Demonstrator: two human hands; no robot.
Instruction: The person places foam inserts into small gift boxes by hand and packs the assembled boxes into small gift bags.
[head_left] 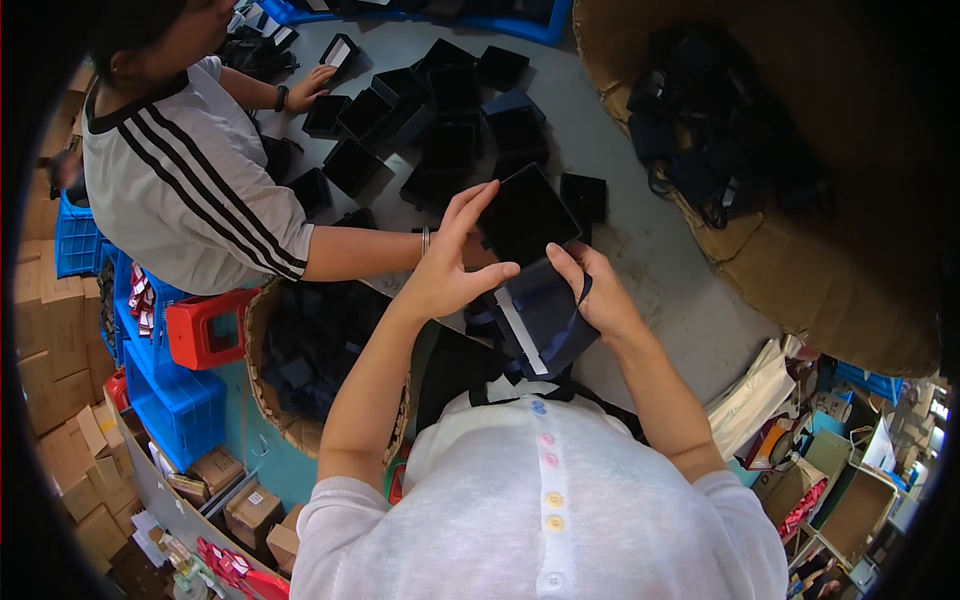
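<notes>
A grey table (650,250) slopes across a crowded workroom; open dark boxes (450,150) lie scattered over its far half, with a blue tray (545,30) at the far edge; a large cardboard carton (840,290) of dark items stands at the right, a smaller carton (262,385) at the left near a red plastic piece (205,330) and blue crates (180,410); brown boxes (50,320) are stacked beyond. A co-worker (200,190) in a striped white shirt leans in from the left; one forearm reaches across, partly hidden behind the wearer's left hand (450,260).

Centrally, above the near table edge, both hands hold a black box (532,212); the left hand's thumb and fingers spread around its left side; the right hand (600,295) pinches its lower corner and a dark blue pouch (570,325) with a white strip (522,330), directly below.
</notes>
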